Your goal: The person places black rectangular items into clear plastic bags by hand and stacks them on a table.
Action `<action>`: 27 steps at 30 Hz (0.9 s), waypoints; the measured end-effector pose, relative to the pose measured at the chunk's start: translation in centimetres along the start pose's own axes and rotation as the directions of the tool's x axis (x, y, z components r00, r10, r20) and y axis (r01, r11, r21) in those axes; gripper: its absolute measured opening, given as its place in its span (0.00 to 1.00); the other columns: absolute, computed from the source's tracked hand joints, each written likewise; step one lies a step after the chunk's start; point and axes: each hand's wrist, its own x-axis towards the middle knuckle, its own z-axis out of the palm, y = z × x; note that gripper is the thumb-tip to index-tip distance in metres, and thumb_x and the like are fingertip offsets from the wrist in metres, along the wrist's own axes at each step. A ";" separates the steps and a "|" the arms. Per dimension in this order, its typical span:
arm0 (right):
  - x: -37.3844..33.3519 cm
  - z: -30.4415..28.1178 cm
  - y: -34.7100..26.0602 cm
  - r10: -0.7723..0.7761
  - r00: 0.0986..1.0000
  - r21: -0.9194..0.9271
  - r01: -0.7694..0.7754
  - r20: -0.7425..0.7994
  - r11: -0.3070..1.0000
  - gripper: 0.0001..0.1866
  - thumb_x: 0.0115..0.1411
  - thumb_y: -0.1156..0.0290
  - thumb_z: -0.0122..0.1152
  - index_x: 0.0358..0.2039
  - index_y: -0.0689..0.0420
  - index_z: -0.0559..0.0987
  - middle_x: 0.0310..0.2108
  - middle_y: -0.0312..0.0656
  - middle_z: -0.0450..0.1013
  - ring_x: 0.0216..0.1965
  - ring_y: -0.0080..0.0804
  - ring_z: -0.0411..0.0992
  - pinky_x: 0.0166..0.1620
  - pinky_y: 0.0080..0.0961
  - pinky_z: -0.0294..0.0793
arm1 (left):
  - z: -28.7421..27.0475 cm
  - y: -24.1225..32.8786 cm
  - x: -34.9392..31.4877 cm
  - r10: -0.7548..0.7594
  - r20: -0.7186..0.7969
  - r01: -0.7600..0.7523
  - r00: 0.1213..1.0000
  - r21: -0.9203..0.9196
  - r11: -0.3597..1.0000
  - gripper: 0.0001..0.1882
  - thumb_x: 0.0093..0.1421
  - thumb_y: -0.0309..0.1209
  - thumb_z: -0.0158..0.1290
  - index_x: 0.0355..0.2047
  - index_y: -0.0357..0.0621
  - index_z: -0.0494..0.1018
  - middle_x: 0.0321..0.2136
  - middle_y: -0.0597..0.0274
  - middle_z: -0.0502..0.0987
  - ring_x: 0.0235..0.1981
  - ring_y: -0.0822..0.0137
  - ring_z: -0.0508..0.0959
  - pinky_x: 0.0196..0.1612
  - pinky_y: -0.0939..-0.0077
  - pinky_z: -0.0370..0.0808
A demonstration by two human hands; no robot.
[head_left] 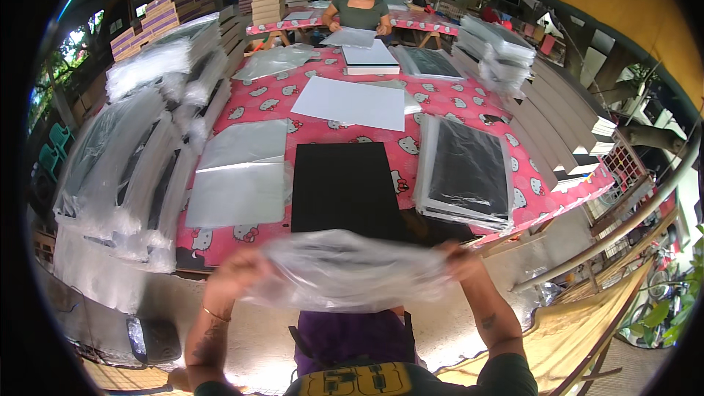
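Observation:
Between my two hands a clear plastic sleeve [352,271] is stretched sideways, blurred by motion, just off the table's near edge. My left hand [246,268] grips its left end and my right hand [458,260] its right end. Beyond the sleeve a black sheet [341,183] lies flat on the table. To its left is a pile of clear plastic sleeves [238,183]. On its right sits a stack of black sheets in clear plastic [469,172]. A white sheet [350,103] rests farther back, at a slant.
A pink patterned cloth covers the table [411,143]. Tall piles of plastic-wrapped packs [117,161] line the left, and stacked grey boards [550,117] the right. Across the table a person [359,11] holds a plastic sleeve [356,37] above a white stack [370,59].

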 end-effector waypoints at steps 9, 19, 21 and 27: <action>-1.1 1.5 4.9 0.012 0.899 -0.195 -0.108 -0.438 0.975 0.24 0.52 0.77 0.60 0.51 0.64 0.71 0.36 0.40 0.73 0.36 0.23 0.71 0.37 0.21 0.72 | 1.8 -1.1 -1.8 0.047 -0.290 -0.074 0.956 -0.082 0.994 0.20 0.47 0.17 0.52 0.44 0.34 0.73 0.28 0.62 0.72 0.34 0.65 0.77 0.32 0.73 0.71; 2.1 4.4 12.7 -0.469 0.347 -0.582 -0.414 -0.812 0.700 0.28 0.58 0.82 0.42 0.60 0.54 0.67 0.19 0.34 0.66 0.21 0.16 0.64 0.26 0.18 0.67 | 7.1 -9.7 1.7 0.055 -0.863 0.208 0.503 0.183 0.961 0.17 0.55 0.20 0.42 0.45 0.31 0.71 0.18 0.68 0.69 0.20 0.81 0.67 0.24 0.84 0.66; 1.9 5.1 11.8 -0.453 0.362 -0.579 -0.451 -0.815 0.679 0.27 0.57 0.82 0.42 0.59 0.56 0.68 0.20 0.35 0.67 0.21 0.17 0.64 0.27 0.18 0.68 | 7.6 -8.9 1.0 0.086 -0.856 0.280 0.510 0.259 0.924 0.13 0.55 0.19 0.43 0.38 0.31 0.73 0.18 0.68 0.69 0.20 0.81 0.67 0.24 0.84 0.65; 0.2 5.8 10.8 -0.290 0.323 -0.315 -0.028 -0.901 0.949 0.23 0.56 0.83 0.43 0.53 0.61 0.72 0.35 0.39 0.72 0.32 0.20 0.69 0.35 0.17 0.70 | 8.0 -9.8 0.1 0.241 -0.792 -0.031 0.561 0.271 0.962 0.06 0.52 0.14 0.48 0.29 0.37 0.71 0.23 0.67 0.71 0.24 0.80 0.69 0.28 0.85 0.65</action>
